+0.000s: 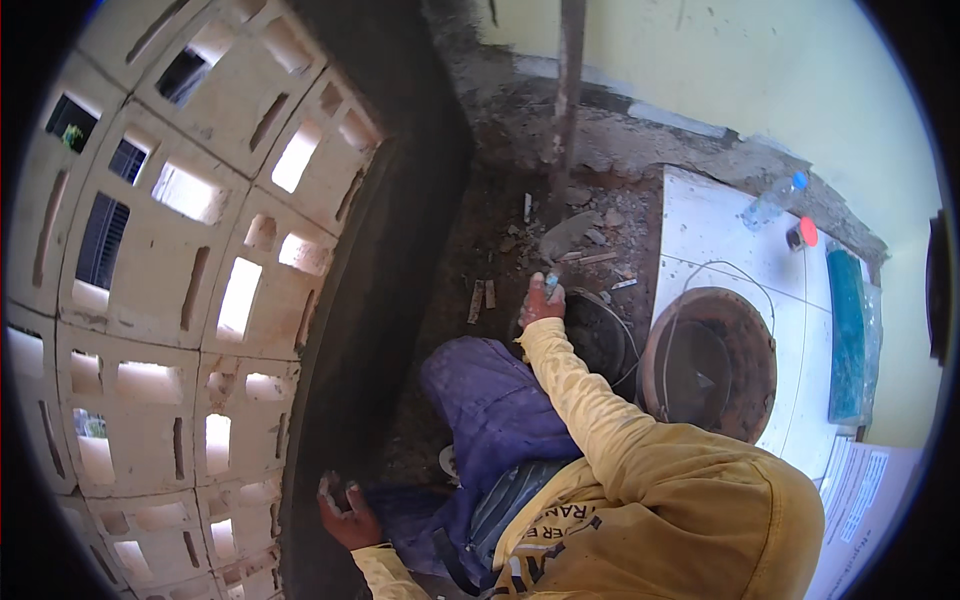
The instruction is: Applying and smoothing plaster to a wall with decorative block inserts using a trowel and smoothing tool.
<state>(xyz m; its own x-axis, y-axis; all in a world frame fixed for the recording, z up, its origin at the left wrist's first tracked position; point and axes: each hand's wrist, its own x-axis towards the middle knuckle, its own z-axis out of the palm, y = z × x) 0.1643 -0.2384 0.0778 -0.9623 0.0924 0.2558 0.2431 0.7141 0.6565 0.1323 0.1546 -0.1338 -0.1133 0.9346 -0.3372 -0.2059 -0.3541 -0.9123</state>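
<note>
My right hand [541,302] is closed at the left side of a black bucket [604,345], which has a thin wire handle. A small light-blue piece shows between the fingers; the rest of what they hold is hidden. My left hand [348,513] is low on the left, next to the dark, smooth plastered wall face [350,330]. Its dirty fingers are bent but apart, and nothing shows in them. Just right of the black bucket stands a larger brown bucket [655,375] with a wire handle and grey material inside.
A pale pierced-block wall [150,265] rises on the left. Rubble [575,235] lies around an upright post [567,100]. White tiles [690,225] on the right carry a clear bottle [765,207], a red-lidded jar [800,234] and a teal package [846,335]. A printed carton [865,500] sits nearer.
</note>
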